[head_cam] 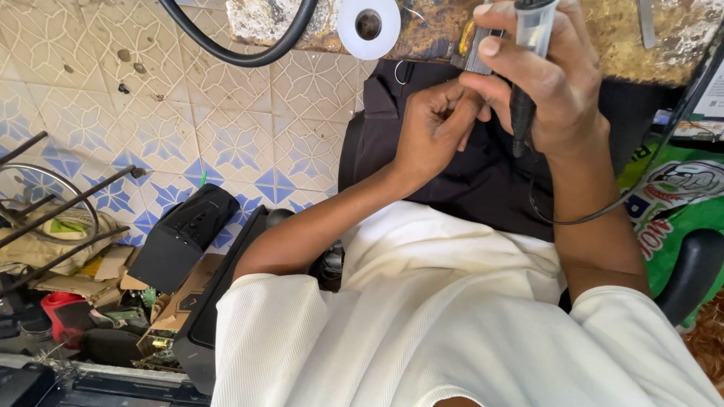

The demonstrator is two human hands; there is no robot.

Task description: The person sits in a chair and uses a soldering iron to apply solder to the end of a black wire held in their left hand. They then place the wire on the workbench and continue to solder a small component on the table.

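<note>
Landmark: bench (679, 38), worn, along top edge.

Below bench: our lap, dark cloth (467, 173).

On bench, left of our hands: white spool (368, 25); further left, black cable loop (249, 53).

At bench edge: right hand (562, 90), fingers wrapped round corded iron (528, 45), tip hidden.

Just left, touching it: left hand (434, 124), fingertips pinched narrow; we cannot tell on what.

We judge step: readying iron at bench edge. Next move calls for steady grip, cord kept off lap.

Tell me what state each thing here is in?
Right hand: gripping a corded tool, held upright.
Left hand: fingers pinched together; what they hold is hidden.
White tape roll: lying flat on the bench.
Black cable: looped over the bench edge.
</note>
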